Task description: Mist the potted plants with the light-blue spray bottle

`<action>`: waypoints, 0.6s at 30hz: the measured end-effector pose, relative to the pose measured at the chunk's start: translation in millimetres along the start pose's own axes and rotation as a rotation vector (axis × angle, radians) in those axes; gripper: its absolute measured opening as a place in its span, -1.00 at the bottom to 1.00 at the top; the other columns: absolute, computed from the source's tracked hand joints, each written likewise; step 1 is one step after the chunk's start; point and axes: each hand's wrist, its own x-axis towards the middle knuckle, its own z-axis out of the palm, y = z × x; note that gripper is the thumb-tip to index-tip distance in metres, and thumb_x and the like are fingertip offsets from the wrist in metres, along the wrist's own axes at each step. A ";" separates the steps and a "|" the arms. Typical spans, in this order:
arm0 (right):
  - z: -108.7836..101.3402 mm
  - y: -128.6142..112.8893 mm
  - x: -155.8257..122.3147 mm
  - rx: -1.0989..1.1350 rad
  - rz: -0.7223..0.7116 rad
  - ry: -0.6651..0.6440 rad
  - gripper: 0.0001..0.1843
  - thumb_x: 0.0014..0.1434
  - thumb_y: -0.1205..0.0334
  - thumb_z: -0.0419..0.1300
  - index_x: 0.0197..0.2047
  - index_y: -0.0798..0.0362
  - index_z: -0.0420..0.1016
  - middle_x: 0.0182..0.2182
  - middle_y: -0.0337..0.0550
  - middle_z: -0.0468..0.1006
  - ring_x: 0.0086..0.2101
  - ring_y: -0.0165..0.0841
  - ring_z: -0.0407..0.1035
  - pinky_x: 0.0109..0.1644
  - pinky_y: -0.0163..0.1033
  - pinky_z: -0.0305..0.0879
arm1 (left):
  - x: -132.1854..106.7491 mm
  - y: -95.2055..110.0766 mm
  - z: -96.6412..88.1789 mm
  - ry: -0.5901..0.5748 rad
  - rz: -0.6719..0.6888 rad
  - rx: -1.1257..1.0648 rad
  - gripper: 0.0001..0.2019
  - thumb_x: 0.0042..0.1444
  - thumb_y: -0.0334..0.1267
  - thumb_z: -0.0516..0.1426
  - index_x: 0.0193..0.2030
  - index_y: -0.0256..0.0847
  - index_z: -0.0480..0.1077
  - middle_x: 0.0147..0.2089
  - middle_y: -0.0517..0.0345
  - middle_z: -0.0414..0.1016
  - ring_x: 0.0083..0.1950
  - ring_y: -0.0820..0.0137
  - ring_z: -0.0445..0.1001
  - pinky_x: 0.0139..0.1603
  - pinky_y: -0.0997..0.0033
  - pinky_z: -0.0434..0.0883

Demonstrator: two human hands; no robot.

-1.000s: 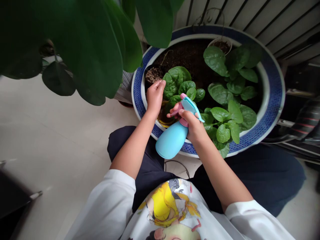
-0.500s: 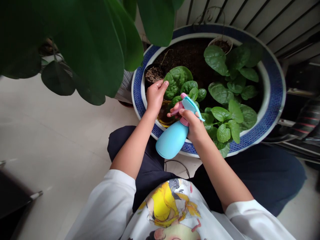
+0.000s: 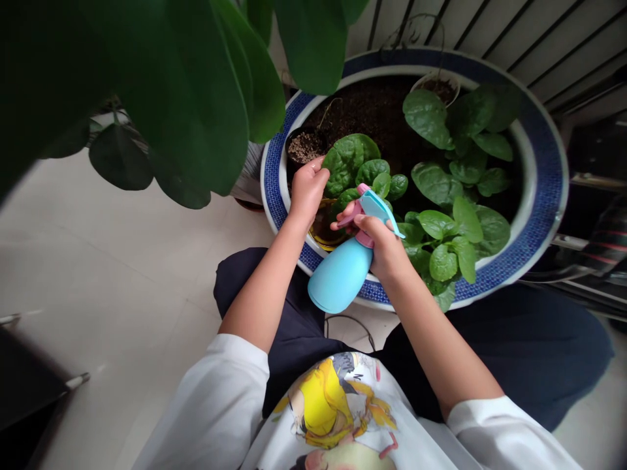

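spray bottle (image 3: 340, 274) in the right hand (image 3: 385, 245), over the near rim of the pot (image 3: 275, 189)
on my feed the hands are apart: the left hand (image 3: 308, 190) pinches a leaf (image 3: 347, 163) inside the pot's left side, the right clamps the bottle's neck, fingers curled at the trigger (image 3: 351, 217).

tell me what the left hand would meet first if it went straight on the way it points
Most likely the broad wrinkled leaf: the left hand points right at it and seems to pinch its edge, though this single view leaves the depth unclear.
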 end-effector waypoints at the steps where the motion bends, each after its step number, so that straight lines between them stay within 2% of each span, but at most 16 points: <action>1: 0.0 0.0 0.0 0.005 0.000 -0.002 -0.55 0.00 0.24 0.17 0.02 -0.11 0.39 -0.29 -0.31 0.48 -0.32 -0.35 0.50 -0.06 -0.12 0.40 | -0.4 1.3 0.1 0.001 -0.015 -0.022 -0.84 0.15 -0.36 0.09 -0.21 -0.19 0.50 -0.30 0.22 0.51 -0.15 0.37 0.47 -0.13 0.43 0.38; 7: 0.6 1.7 -1.4 0.055 0.040 -0.021 -0.59 0.02 0.22 0.22 -0.01 -0.07 0.41 -0.35 -0.31 0.48 -0.36 -0.35 0.47 -0.13 -0.15 0.44 | -2.3 7.5 0.4 -0.058 -0.117 -0.151 -0.73 0.08 -0.44 0.09 -0.10 -0.19 0.49 -0.14 0.18 0.56 0.04 0.29 0.48 0.04 0.33 0.40; 13: 3.8 4.6 -3.4 0.035 0.103 0.075 -0.67 0.00 0.21 0.21 -0.10 -0.05 0.42 -0.41 -0.32 0.43 -0.44 -0.42 0.39 -0.26 -0.20 0.46 | -2.6 10.2 2.5 -0.128 -0.159 -0.180 -0.65 0.05 -0.47 0.07 -0.03 -0.19 0.49 -0.04 0.17 0.57 0.18 0.23 0.42 0.17 0.23 0.36; 16: 3.9 4.8 -1.3 0.027 0.075 0.049 -0.61 0.00 0.20 0.21 -0.05 -0.07 0.39 -0.38 -0.34 0.44 -0.42 -0.42 0.40 -0.20 -0.17 0.47 | -4.4 13.1 3.9 -0.210 -0.150 -0.161 -0.64 0.03 -0.49 0.06 -0.06 -0.20 0.51 -0.01 0.17 0.57 0.22 0.24 0.40 0.23 0.22 0.33; 18: 2.0 4.5 1.0 0.006 0.057 0.038 -0.64 0.00 0.18 0.21 -0.08 -0.06 0.40 -0.35 -0.32 0.46 -0.39 -0.41 0.43 -0.14 -0.15 0.47 | -6.5 14.9 5.1 -0.272 -0.145 -0.155 -0.63 0.02 -0.49 0.06 -0.05 -0.21 0.52 0.02 0.15 0.57 0.24 0.24 0.38 0.27 0.21 0.30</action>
